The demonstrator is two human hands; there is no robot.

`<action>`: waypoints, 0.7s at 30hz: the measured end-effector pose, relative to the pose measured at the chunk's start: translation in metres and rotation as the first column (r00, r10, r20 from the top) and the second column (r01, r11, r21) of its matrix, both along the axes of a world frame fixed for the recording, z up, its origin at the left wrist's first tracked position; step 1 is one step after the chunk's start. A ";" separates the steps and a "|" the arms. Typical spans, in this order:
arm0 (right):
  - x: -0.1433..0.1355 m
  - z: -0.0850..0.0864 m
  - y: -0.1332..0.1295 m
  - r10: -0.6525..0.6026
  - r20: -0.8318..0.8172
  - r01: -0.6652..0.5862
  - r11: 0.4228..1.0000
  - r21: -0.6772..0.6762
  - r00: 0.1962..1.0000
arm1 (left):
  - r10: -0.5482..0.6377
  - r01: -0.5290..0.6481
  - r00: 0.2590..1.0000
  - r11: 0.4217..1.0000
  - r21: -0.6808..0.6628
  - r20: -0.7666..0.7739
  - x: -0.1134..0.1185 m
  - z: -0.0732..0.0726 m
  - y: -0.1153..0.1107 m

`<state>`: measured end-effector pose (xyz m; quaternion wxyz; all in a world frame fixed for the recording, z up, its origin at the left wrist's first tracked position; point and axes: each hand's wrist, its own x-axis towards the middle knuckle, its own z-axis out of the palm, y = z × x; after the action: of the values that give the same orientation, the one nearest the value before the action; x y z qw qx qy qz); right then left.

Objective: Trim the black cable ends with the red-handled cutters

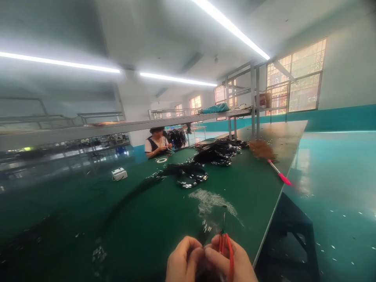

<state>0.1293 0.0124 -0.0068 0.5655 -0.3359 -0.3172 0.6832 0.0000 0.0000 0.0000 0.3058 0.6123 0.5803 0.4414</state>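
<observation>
1. Red-handled cutters sit in the right hand, fist closed round the handles, blades pointing away over the worktop.
2. The left hand pinches a thin dark wire end with silvery tips, held just above the worktop's near edge, touching the right fingers.
3. To my eye, it pays to keep that left grip tight and close to the blades, so the wire cannot twist.
4. The wire looks slim, black and limp; its tips glint.
5. Pale wire clippings lie just beyond; black cable bundles farther off.
</observation>
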 end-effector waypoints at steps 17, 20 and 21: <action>0.003 -0.012 0.007 -0.087 -0.093 0.075 0.989 -0.127 0.992 | 0.022 -0.025 0.998 0.998 -0.054 -0.060 0.002 -0.005 0.007; 0.004 -0.012 0.006 -0.085 -0.088 0.074 0.990 -0.119 0.992 | 0.034 -0.039 0.996 0.998 -0.051 -0.084 -0.001 0.008 0.003; 0.005 -0.012 0.006 -0.087 -0.083 0.076 0.989 -0.123 0.993 | -0.014 0.010 0.997 0.998 -0.059 -0.080 -0.002 0.012 0.002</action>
<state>0.1339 0.0184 -0.0184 0.5852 -0.3513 -0.2362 0.6916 -0.0024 0.0024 0.0123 0.3028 0.6237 0.6012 0.3973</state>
